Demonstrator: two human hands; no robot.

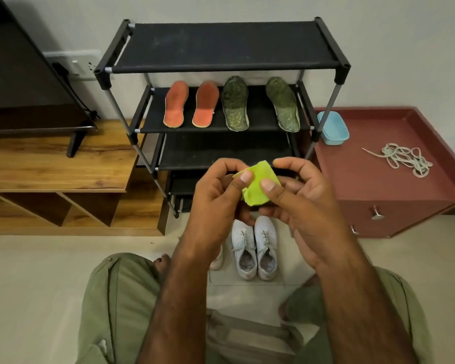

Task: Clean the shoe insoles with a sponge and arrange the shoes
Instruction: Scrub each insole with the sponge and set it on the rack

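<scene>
**Friend:** Where was the sponge at that point?

**Me:** Up in front of me, between both hands, out over the white shoes (255, 248) on the floor. My left hand (216, 190) and right hand (300, 195) were close together, each pinching the sponge (258, 185), with both thumbs pressed on its near face and the fingers curled behind it.

**Friend:** How did it look to handle?

**Me:** Light and soft, I'd say. It was thin, and it bent and creased where I pinched it, so it would fold easily. For wiping, I judged it better to grip it by the edges or pad it flat under the fingers than to ball it up.

**Friend:** And the insoles?

**Me:** They lay further off, on the second shelf of the shoe rack (221, 46). The orange insoles (176, 104) sat side by side on the left, and the green insoles (234, 104) lay to their right with a gap between them. They looked thin and floppy, so I'd have taken one by its heel end and supported it while rubbing.

**Friend:** Any water nearby?

**Me:** A blue tub (332, 128) stood on the red cabinet (378, 179) to the right, with loose laces (402, 158) beyond it. I couldn't tell what the tub held.
</scene>
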